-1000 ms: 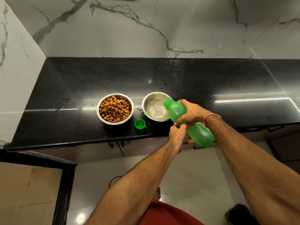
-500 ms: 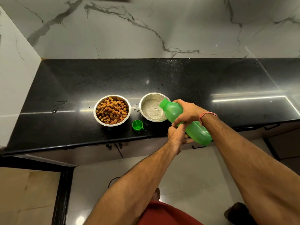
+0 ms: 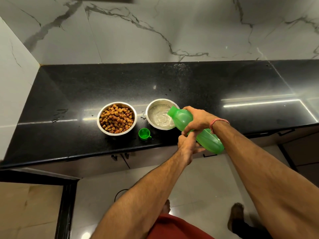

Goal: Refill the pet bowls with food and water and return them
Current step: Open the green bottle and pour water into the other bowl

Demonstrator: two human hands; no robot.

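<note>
- Green bottle (image 3: 195, 129): tilted, long axis running from lower right to upper left; open mouth points down-left over the near right rim of the water bowl (image 3: 156, 107), base out past the counter edge.
- Right hand (image 3: 198, 119): fingers curled over the bottle's upper body, holding it.
- Left hand (image 3: 187, 145): under the bottle's middle, touching it; the fingers are hidden, so its grip cannot be told.
- Water bowl: steel, holding rippled water, on the black counter (image 3: 224, 87).
- Food bowl (image 3: 117, 118): steel, full of brown kibble, just left of the water bowl.
- Green cap (image 3: 144, 134): on the counter, in front of and between the bowls.
</note>
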